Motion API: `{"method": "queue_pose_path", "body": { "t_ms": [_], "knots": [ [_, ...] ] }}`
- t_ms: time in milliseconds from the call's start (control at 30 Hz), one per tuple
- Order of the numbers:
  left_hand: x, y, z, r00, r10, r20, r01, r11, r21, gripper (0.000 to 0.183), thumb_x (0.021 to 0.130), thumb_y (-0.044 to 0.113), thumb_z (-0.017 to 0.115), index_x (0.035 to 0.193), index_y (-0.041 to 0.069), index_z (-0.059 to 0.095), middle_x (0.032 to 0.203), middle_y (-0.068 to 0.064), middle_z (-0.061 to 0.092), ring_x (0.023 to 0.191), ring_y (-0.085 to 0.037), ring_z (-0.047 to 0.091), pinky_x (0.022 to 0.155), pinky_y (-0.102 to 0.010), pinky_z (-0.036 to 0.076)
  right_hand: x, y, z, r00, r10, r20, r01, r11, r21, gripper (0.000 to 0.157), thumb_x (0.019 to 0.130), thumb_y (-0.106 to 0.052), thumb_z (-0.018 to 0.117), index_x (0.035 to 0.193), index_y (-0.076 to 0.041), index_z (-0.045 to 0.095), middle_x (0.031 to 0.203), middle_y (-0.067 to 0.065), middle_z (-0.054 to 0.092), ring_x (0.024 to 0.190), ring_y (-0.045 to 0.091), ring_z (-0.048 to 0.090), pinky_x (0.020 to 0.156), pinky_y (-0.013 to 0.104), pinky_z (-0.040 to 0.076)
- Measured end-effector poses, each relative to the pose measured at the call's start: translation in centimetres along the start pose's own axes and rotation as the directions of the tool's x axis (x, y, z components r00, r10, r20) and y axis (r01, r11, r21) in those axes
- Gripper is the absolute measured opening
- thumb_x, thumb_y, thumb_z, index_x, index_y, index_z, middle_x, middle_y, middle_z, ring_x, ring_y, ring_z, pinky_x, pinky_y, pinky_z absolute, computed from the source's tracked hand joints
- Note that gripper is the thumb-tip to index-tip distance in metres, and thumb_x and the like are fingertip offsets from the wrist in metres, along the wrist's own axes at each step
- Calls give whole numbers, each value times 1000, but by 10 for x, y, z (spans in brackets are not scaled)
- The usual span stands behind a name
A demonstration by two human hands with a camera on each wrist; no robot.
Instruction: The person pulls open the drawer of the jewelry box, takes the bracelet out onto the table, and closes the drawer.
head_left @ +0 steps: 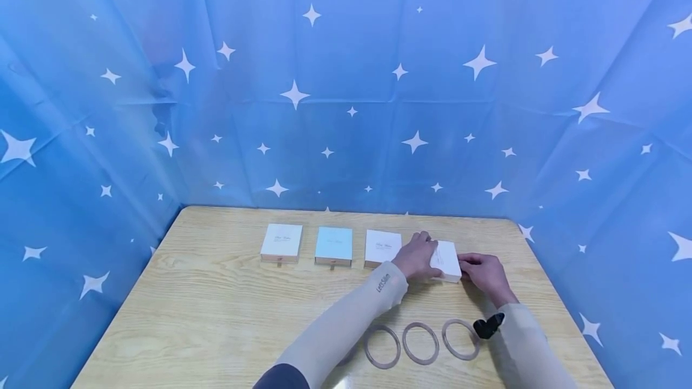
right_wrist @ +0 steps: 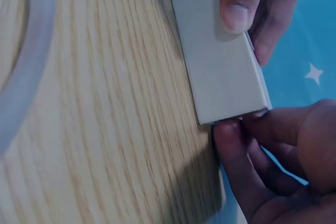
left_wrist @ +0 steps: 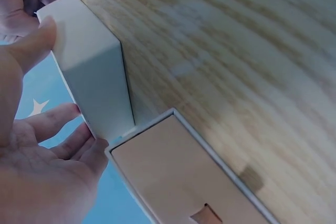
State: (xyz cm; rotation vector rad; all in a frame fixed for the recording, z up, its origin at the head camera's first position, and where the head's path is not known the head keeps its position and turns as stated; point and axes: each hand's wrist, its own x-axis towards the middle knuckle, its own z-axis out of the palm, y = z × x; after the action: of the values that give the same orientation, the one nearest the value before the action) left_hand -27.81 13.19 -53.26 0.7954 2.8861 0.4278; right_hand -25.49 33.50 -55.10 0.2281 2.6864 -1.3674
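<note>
A small white drawer box (head_left: pixel 446 260) lies turned sideways at the right of the table, held by both hands. My left hand (head_left: pixel 417 257) grips it from the left, the thumb on its near side and the fingers at the far side. At the box's right end is my right hand (head_left: pixel 489 275). In the right wrist view the right thumb and finger (right_wrist: pixel 239 145) pinch at that end face; what exactly lies between them is hidden. Beside the left hand stands another white box (head_left: pixel 381 245), its pinkish drawer front (left_wrist: pixel 173 166) showing in the left wrist view.
A light blue box (head_left: pixel 333 244) and a white box (head_left: pixel 282 239) stand farther left in the row. Three translucent rings lie near the front: a left ring (head_left: pixel 398 350), a middle ring (head_left: pixel 421 362) and a right ring (head_left: pixel 462 357) by the right wrist. A starry blue curtain (head_left: pixel 351 167) hangs behind.
</note>
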Motion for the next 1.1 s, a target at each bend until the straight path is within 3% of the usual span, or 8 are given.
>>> {"method": "queue_pose_path", "body": {
  "t_ms": [300, 467, 667, 833, 967, 1100],
  "knots": [
    [-2, 0, 4, 999, 1, -35, -2, 999, -36, 81, 87, 52, 77, 152, 14, 48, 151, -2, 47, 140, -15, 43, 107, -22, 48, 2, -3, -7, 998, -12, 56, 14, 999, -33, 38, 103, -26, 59, 131, 0, 66, 120, 20, 72, 86, 11, 73, 74, 28, 60],
    [-5, 2, 5, 999, -8, -37, 7, 1000, -11, 78, 88, 54, 75, 152, 16, 49, 157, -3, 41, 150, -17, 33, 112, -21, 44, 0, -8, -11, 997, -53, 62, 59, 994, -94, 41, 104, -30, 58, 134, -1, 64, 124, 22, 69, 94, 18, 71, 76, 26, 57],
    [-8, 6, 6, 997, -1, -72, 1, 1000, 4, 78, 90, 54, 74, 153, 17, 48, 158, -4, 40, 152, -20, 31, 117, -22, 39, 2, -13, -17, 981, -181, 63, 190, 965, -182, 44, 105, -28, 56, 141, -2, 57, 133, 24, 64, 116, 37, 65, 82, 27, 54],
    [-11, 11, 11, 991, -45, -123, 37, 997, -67, 79, 89, 51, 75, 154, 17, 46, 154, -3, 43, 143, -17, 38, 109, -20, 45, 5, -15, -25, 959, -263, 102, 278, 941, -190, 47, 106, -28, 57, 145, -3, 53, 141, 26, 58, 124, 45, 59, 88, 43, 57],
    [-16, 17, 17, 970, -148, -191, 115, 978, -172, 77, 88, 45, 78, 152, 15, 48, 150, -6, 43, 137, -18, 41, 101, -20, 50, 10, -15, -28, 949, -281, 144, 304, 936, -180, 49, 105, -27, 58, 148, -4, 52, 144, 27, 56, 126, 47, 58, 93, 52, 57],
    [-22, 21, 20, 932, -262, -250, 191, 943, -274, 75, 86, 40, 80, 148, 10, 51, 143, -9, 45, 128, -20, 47, 94, -22, 54, 16, -16, -29, 935, -302, 189, 333, 929, -162, 47, 105, -22, 58, 148, -3, 52, 145, 27, 55, 126, 49, 58, 97, 55, 56]
  ]
}}
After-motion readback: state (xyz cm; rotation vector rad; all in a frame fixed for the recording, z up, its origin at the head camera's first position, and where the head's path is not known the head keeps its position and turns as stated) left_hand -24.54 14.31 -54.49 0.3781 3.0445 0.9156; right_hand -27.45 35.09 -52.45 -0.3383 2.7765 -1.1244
